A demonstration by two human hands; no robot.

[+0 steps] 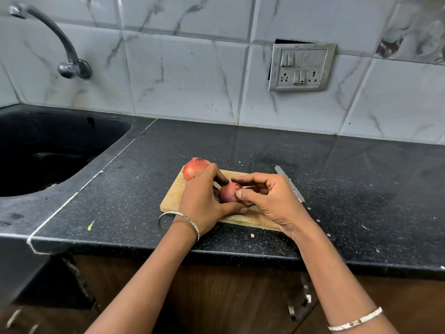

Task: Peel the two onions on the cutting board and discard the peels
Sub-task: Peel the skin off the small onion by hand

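My left hand (204,196) curls round the small onion (228,192) over the cutting board (172,194); my right hand (272,201) pinches its top. The second onion (193,168) sits at the board's far left corner.

No writing, brand name, number or sign can be read anywhere. The switch-and-socket plate (301,67), on the tiled wall beyond the cutting board (172,194), shows only blurred rockers and socket holes. The bangle (190,220) at the board's near left corner carries a small looped ornament, not lettering.
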